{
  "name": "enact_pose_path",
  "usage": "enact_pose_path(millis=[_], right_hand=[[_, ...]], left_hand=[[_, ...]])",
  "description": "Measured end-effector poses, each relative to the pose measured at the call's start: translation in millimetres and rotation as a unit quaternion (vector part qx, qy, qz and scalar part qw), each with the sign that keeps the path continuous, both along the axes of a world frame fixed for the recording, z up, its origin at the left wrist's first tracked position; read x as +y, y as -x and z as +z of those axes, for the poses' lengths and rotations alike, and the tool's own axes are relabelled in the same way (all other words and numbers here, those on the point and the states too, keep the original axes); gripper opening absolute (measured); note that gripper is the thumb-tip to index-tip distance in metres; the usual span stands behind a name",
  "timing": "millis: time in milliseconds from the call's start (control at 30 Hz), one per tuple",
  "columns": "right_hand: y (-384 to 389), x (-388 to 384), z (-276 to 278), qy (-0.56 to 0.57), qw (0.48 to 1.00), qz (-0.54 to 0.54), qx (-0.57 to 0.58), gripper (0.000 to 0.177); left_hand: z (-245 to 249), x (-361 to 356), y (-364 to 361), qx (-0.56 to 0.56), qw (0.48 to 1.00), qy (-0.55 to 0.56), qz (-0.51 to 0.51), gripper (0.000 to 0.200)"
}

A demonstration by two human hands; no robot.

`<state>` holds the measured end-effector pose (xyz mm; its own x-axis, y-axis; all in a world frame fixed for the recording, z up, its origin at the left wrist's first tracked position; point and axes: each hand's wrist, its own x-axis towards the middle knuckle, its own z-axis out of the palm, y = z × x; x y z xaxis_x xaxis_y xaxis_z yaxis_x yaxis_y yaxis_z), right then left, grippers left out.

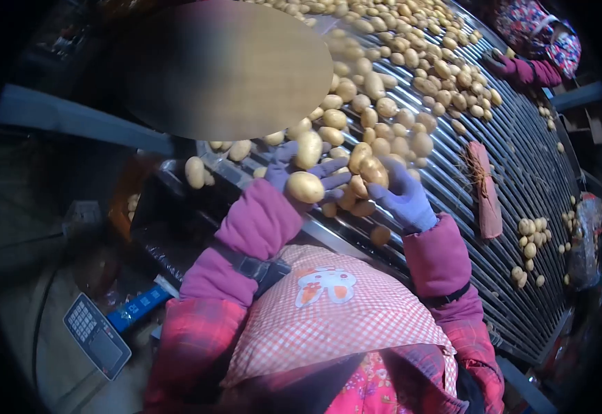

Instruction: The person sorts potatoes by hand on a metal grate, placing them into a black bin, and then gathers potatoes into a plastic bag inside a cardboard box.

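My left hand (284, 165), in a purple glove, is turned palm up with its fingers spread. Two pale yellow potatoes rest on it: one potato (308, 150) toward the far side, another potato (305, 187) on the palm and fingers. My right hand (408, 200), gloved in light purple, has its thumb and fingers around a knobbly potato (374, 172); its fingertips are partly hidden. Several more potatoes (382, 147) lie just beyond and between both hands on the metal roller bed (439, 176).
Many potatoes (446, 69) cover the far rollers. A pink roll-shaped bundle (484, 193) lies at the right, near a small potato group (532, 238). Another person's sleeve (532, 72) reaches in at top right. A scale display (97, 334) stands lower left; a metal bar (83, 117) crosses the left.
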<state>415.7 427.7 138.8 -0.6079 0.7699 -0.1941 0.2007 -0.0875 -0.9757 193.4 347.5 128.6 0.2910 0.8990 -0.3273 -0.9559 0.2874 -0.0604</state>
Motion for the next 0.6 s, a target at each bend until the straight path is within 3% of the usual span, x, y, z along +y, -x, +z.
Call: enact_pose_path(millis=[33, 67, 100, 133, 167, 200, 233, 333, 367, 467, 500, 533, 600], right_hand=[[11.2, -2.7, 9.6, -0.011, 0.999, 0.023, -0.04, 0.063], [23.8, -8.2, 11.6, -0.033, 0.998, 0.038, 0.039, 0.06], [27.0, -6.4, 18.9, -0.072, 0.997, 0.032, 0.019, 0.058], [28.3, -2.5, 25.9, -0.111, 0.994, 0.026, -0.001, 0.056], [15.3, 16.2, -1.0, -0.249, 0.967, -0.008, -0.046, 0.05], [8.9, 26.8, 11.6, -0.332, 0.929, -0.025, -0.158, 0.045], [-4.7, 36.4, 0.5, -0.365, 0.899, -0.004, -0.241, 0.046], [-13.5, 34.1, -27.7, -0.452, 0.796, 0.081, -0.393, 0.051], [-10.2, 32.5, -34.3, -0.448, 0.784, 0.082, -0.421, 0.055], [2.4, 36.8, -42.1, -0.373, 0.825, 0.043, -0.423, 0.055], [0.3, 40.6, -44.8, -0.385, 0.829, 0.04, -0.404, 0.052], [-4.2, 46.3, -51.8, -0.391, 0.827, 0.041, -0.403, 0.052], [-6.4, 56.9, -64.2, -0.258, 0.927, -0.077, -0.261, 0.046]], left_hand=[[2.7, -1.7, -2.8, 0.098, 0.993, -0.066, 0.019, 0.055], [5.9, -2.3, -3.6, 0.194, 0.971, -0.132, 0.038, 0.061], [5.8, -1.1, 2.2, 0.313, 0.94, -0.138, 0.014, 0.058], [6.8, -3.5, 4.7, 0.313, 0.939, -0.139, 0.023, 0.058], [7.6, -6.7, 4.9, 0.216, 0.97, -0.097, 0.054, 0.055], [8.0, -8.8, 5.0, 0.113, 0.988, -0.055, 0.084, 0.053], [37.5, -7.6, 6.4, 0.214, 0.969, -0.109, 0.055, 0.048], [17.9, -10.2, 10.8, 0.19, 0.974, -0.096, 0.083, 0.048], [8.1, -9.0, 11.4, 0.179, 0.975, -0.092, 0.09, 0.048], [-7.3, -5.4, 12.2, 0.151, 0.98, -0.08, 0.105, 0.047], [-1.4, -5.8, 6.9, 0.307, 0.942, -0.08, 0.104, 0.048], [-2.3, -6.8, 9.1, 0.307, 0.942, -0.084, 0.109, 0.048], [-6.5, -10.8, 19.1, 0.104, 0.983, -0.144, 0.034, 0.05]])
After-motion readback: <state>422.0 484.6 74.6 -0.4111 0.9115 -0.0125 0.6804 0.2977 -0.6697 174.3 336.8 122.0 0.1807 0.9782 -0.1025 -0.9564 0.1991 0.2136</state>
